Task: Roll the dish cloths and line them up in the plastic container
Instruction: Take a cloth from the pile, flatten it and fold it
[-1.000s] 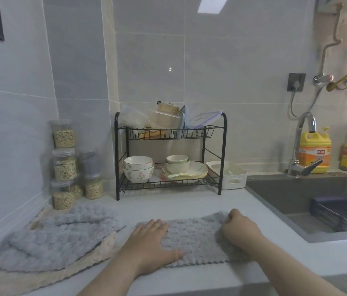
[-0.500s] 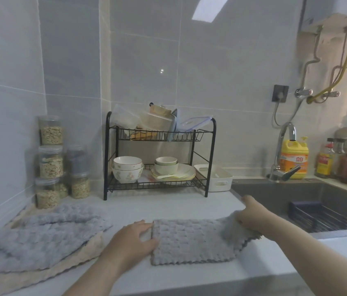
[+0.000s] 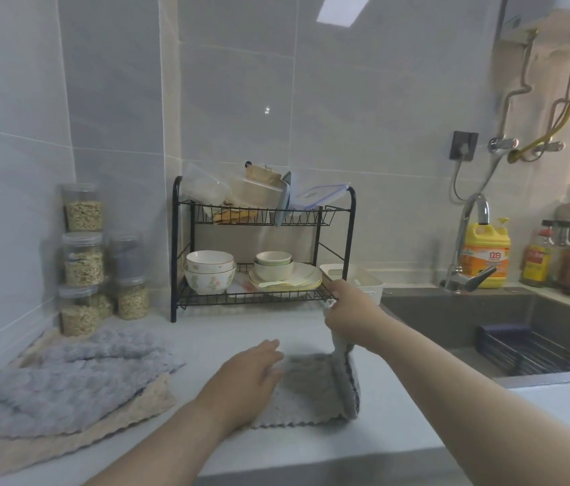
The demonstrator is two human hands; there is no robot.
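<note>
Figure: one grey dish cloth (image 3: 306, 391) on the worktop (image 3: 227, 331), caught mid-fold. We see the left hand (image 3: 248, 378) lying flat, fingers spread and palm down, pinning the cloth's left part near the worktop's front edge. The right hand (image 3: 348, 312) is closed in a pinch on the cloth's right end and holds it raised, so that this end stands up from the surface while the rest lies flat. We judge the cloth's long axis to run left to right, parallel to the front edge, between the two hands; the raised end can therefore travel leftward over the pinned part, and the right hand is the one placed to carry it. Outward to the left, the remaining grey cloths (image 3: 66, 377) lie heaped on a beige cloth (image 3: 77, 440) towards the worktop's left edge, well apart from the hands. Beyond the right hand, the white plastic container (image 3: 364, 280) stands at the back of the worktop, just beside the black dish rack (image 3: 262, 247) and next to the sink (image 3: 451, 320). Its inside is hidden from us.
</note>
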